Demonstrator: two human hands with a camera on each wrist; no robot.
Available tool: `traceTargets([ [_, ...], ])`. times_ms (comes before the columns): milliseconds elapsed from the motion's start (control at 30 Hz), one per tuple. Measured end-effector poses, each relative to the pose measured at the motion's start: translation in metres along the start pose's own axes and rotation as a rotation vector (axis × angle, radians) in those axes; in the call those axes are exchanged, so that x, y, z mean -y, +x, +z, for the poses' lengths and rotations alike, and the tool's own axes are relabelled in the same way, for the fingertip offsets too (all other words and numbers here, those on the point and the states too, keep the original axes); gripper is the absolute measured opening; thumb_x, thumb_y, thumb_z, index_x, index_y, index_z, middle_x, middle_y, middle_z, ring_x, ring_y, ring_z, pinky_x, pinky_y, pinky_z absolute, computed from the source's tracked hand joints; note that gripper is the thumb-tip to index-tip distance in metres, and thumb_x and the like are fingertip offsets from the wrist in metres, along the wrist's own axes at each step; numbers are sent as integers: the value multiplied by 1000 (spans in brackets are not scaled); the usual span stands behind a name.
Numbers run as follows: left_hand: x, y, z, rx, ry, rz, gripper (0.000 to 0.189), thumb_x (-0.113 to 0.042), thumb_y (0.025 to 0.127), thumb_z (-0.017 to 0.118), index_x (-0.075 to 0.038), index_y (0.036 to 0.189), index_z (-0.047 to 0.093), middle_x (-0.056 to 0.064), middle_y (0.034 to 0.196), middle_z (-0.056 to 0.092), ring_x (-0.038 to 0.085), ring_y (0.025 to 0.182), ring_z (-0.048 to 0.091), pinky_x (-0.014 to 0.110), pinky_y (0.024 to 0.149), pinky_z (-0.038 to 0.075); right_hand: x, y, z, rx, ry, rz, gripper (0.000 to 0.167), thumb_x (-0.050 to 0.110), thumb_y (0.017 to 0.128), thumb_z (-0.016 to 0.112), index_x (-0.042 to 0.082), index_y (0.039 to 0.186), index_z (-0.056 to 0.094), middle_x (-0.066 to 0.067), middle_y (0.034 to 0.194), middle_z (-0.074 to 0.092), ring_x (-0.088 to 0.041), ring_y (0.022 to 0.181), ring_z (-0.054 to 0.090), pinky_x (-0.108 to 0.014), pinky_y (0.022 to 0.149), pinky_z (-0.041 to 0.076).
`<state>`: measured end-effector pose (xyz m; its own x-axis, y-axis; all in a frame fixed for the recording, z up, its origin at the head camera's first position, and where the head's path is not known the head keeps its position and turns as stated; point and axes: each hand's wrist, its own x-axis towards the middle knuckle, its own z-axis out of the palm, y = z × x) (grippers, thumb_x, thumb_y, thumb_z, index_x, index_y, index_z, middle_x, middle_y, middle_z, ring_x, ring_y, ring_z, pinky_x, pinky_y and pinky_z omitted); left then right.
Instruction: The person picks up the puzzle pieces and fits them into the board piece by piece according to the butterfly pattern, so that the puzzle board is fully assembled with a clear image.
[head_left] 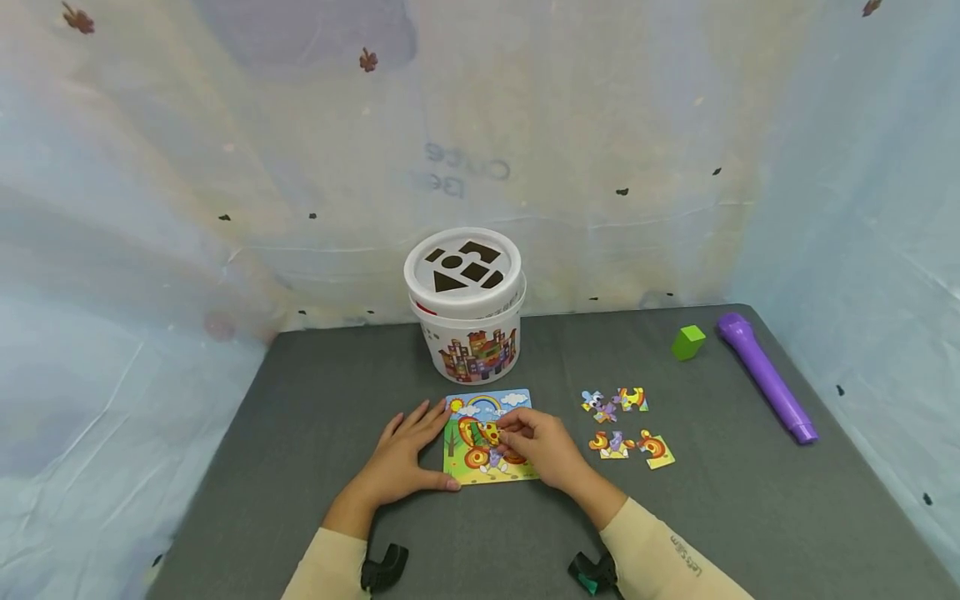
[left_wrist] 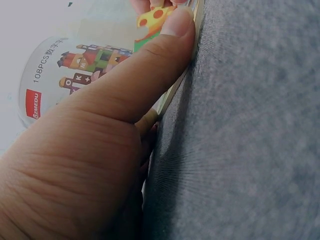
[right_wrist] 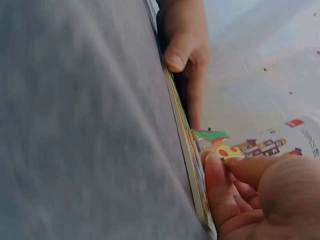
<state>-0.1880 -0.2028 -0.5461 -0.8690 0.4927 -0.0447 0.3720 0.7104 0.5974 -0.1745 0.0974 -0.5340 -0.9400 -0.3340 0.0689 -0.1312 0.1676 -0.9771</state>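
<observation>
A colourful jigsaw board [head_left: 459, 468] lies flat on the grey table, with a rainbow and clouds along its far side. My left hand [head_left: 405, 460] rests at the board's left edge, fingers spread and thumb on the near left corner. Over the middle of the board, my right hand [head_left: 546, 450] pinches a puzzle piece [right_wrist: 227, 150] between thumb and fingers. The piece is yellow with orange-red spots and a green part; in the right wrist view it stands tilted up from the board. Its lower edge is partly hidden.
To the right lie several loose puzzle pieces [head_left: 613, 444]. A white bucket [head_left: 480, 354] with a shape-hole lid stands just behind the board. Farther right are a green block [head_left: 687, 342] and a purple stick-like toy [head_left: 767, 379]. A printed curtain [head_left: 570, 250] hangs behind the table.
</observation>
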Motion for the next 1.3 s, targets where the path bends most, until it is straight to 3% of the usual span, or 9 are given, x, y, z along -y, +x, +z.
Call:
traceTargets([
  [200,-2,0,-2,2,-5,3,122,-74,78,87,-23,174,32,-9,179,21,25,165,11,62,128,-2,2,2,13,-17,47,5,9,-1,106,71,-5,112,74,-12,95,75,-32,85,78,-33,72,66],
  [367,1,0,-1,-5,6,8,122,-76,78,86,-24,174,32,-9,179,21,25,165,11,63,128,-1,4,4,22,-65,22,12,5,0,104,73,-5,105,73,-13,90,73,-30,80,78,-32,69,65],
  [567,1,-1,-2,-13,7,15,122,-75,78,87,-24,174,32,-8,179,22,26,165,12,64,127,0,7,11,35,-126,-85,11,3,0,102,75,-3,102,74,-5,84,72,-21,73,75,-28,63,62],
  [833,1,-1,-3,-15,17,21,121,-74,77,87,-23,174,33,-8,179,22,26,165,13,64,128,0,12,17,49,-139,-72,36,5,1,102,74,-3,105,73,-5,83,73,-18,67,74,-29,58,62],
  [933,0,-1,-3,-12,10,18,122,-74,77,88,-23,174,32,-7,178,22,27,165,12,64,127,0,12,14,49,-168,-224,-24,3,6,102,76,3,103,75,0,84,71,-11,65,68,-28,58,59],
  [1067,0,0,-2,-13,3,17,122,-74,77,88,-23,174,32,-7,178,22,27,165,13,64,127,0,13,10,47,-184,-502,-177,4,10,100,80,8,101,77,0,96,66,-13,80,62,-35,70,57],
  [1200,0,0,-1,-13,4,18,122,-75,77,87,-24,174,31,-7,179,22,27,165,12,64,128,0,15,6,44,-84,-726,-321,10,15,100,81,9,109,79,-8,118,69,-26,109,65,-46,95,57],
  [1300,-1,1,-1,-11,1,21,123,-74,77,87,-23,174,31,-7,178,22,27,165,12,64,128,0,18,4,42,35,-853,-374,22,19,102,80,8,121,80,-12,136,69,-31,130,62,-49,110,51],
])
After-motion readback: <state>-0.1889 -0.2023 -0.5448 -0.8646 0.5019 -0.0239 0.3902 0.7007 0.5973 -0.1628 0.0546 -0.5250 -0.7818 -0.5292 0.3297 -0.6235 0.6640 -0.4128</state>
